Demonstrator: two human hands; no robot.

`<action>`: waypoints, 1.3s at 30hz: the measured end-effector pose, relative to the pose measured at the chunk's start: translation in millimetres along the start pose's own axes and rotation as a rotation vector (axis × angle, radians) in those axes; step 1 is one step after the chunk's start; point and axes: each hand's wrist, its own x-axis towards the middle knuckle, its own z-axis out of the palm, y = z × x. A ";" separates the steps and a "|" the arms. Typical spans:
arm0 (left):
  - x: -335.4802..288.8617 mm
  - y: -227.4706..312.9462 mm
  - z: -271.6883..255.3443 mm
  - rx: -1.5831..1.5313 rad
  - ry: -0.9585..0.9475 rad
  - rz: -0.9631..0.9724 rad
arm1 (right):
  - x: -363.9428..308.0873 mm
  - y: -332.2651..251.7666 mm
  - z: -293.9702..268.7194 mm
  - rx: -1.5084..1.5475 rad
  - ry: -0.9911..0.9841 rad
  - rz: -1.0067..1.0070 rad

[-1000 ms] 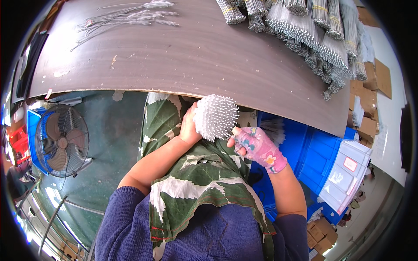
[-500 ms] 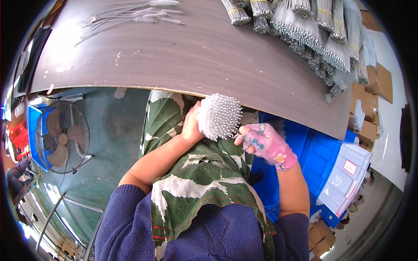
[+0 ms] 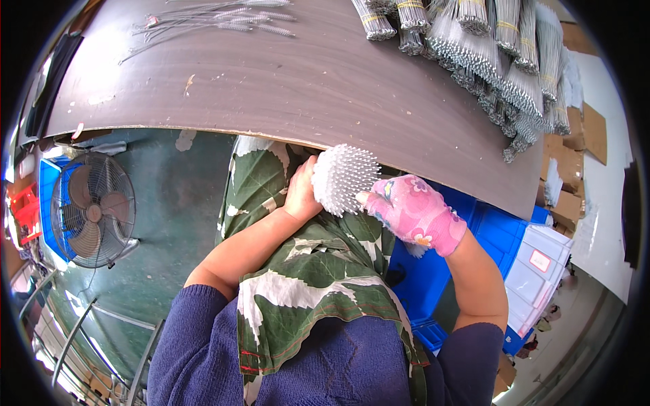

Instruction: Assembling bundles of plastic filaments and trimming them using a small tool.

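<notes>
At the table's front edge my left hand (image 3: 302, 189) is wrapped round a thick bundle of white-tipped brushes (image 3: 345, 179). The tips face up and to the right, and the rest of the bundle is hidden behind the hand and below the tabletop. My right hand (image 3: 416, 211), in a pink flowered glove with bare fingertips, is closed in a pinch at the bundle's right side. Whatever lies between those fingers is too small to make out. A whitish bristly piece (image 3: 416, 250) shows just below the glove.
Loose wire brushes (image 3: 223, 21) lie at the table's far left. Banded wire bundles (image 3: 501, 61) are piled at the far right. Blue bins (image 3: 497, 237) and a pale plastic box (image 3: 538, 260) stand to my right, a fan (image 3: 93, 211) to my left.
My right hand has moved up and left, its fingertips now at the bundle's edge. The left hand keeps its hold on the bundle. The whole view has shifted slightly.
</notes>
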 end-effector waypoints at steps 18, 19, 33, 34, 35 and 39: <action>5.6 18.3 -7.2 -0.013 0.035 0.008 | 2.7 -14.3 1.5 -0.106 0.031 -0.111; 5.3 16.2 -6.0 -0.012 0.037 0.008 | 4.2 -16.3 1.7 -0.107 0.031 -0.113; 5.2 22.6 -10.5 -0.084 0.070 0.012 | 9.6 -17.3 -6.4 -0.115 -0.051 -0.120; 4.8 22.5 -10.8 -0.082 0.073 0.012 | 8.8 -19.0 -7.9 -0.116 -0.051 -0.123; 4.6 23.8 -11.5 -0.030 0.065 0.012 | 7.5 -21.7 -11.0 -0.072 -0.059 -0.086; 4.9 22.8 -9.6 -0.010 0.081 0.043 | 12.7 -26.7 -12.7 -0.118 -0.040 -0.038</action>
